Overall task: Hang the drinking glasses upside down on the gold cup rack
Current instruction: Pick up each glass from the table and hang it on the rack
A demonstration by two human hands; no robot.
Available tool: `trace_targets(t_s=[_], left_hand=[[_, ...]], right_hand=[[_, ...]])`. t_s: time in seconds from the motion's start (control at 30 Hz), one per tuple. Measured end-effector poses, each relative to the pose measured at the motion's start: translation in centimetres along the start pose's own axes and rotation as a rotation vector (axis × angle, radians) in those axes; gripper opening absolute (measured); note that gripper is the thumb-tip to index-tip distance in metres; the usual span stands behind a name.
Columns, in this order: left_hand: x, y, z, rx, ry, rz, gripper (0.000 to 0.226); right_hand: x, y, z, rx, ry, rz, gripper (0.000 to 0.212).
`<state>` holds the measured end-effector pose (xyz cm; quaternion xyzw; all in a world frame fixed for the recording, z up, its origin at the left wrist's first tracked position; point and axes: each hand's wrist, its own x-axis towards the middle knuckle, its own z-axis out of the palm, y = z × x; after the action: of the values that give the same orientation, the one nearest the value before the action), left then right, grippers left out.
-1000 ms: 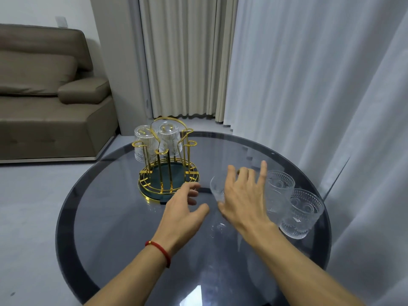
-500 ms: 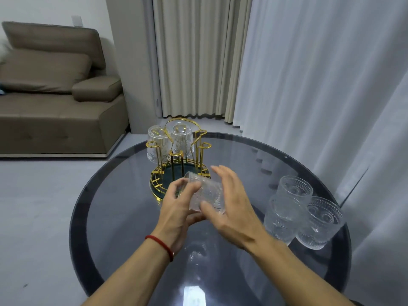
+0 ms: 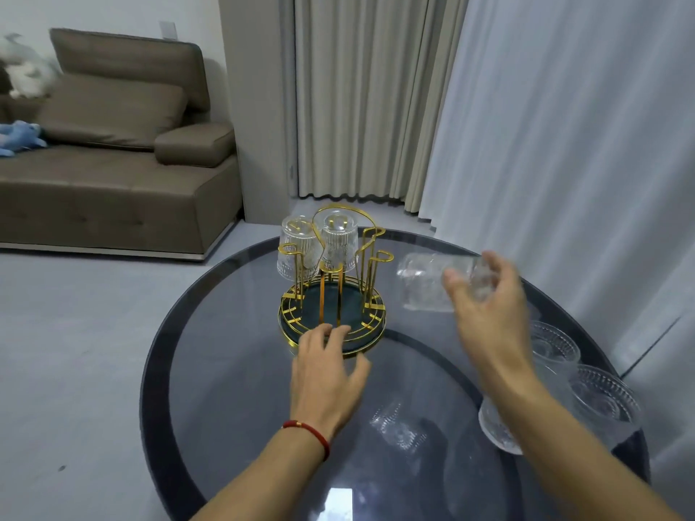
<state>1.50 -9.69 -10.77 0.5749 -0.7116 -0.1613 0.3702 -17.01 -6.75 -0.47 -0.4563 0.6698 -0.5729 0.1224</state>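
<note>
The gold cup rack [image 3: 370, 257] stands on a dark round tray at the far side of the round glass table [image 3: 210, 362]. Two ribbed glasses [image 3: 338, 244] hang upside down on its rear pegs. My right hand [image 3: 489, 306] holds a clear embossed glass [image 3: 425, 283] on its side in the air, just right of the rack's free pegs. My left hand [image 3: 327, 374] rests with fingers spread on the tray's near rim, holding nothing. Three more glasses [image 3: 601, 404] stand upright at the table's right edge, partly hidden by my right forearm.
A brown sofa [image 3: 113, 174] with soft toys stands on the left beyond the table. Beige and white curtains [image 3: 545, 144] hang behind and to the right, close to the table's edge. Grey floor lies to the left.
Both hands turned the glass over in front of me; now my right hand alone has carried it up and to the right of the rack, while my left hand has dropped to the tray's rim.
</note>
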Motion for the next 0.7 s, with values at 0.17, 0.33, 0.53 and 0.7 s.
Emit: trace_targets(t_s=[0.17, 0.33, 0.53, 0.7], left_hand=[[-0.7, -1.8, 2.1, 0.334, -0.221, 0.028, 0.079], [-0.8, -2.2, 2.7, 0.416, -0.240, 0.032, 0.077], [-1.0, -2.2, 2.9, 0.431, -0.256, 0.037, 0.074], [-0.9, -2.3, 2.8, 0.434, -0.275, 0.031, 0.074]], right_hand=[[7.5, -3.1, 1.3, -0.049, -0.028, -0.033, 0.072], [12.4, -4.6, 4.4, -0.166, -0.197, -0.161, 0.081], [15.2, -4.8, 6.7, -0.304, -0.369, -0.266, 0.089], [15.8, -4.6, 7.9, -0.344, -0.554, -0.297, 0.089]])
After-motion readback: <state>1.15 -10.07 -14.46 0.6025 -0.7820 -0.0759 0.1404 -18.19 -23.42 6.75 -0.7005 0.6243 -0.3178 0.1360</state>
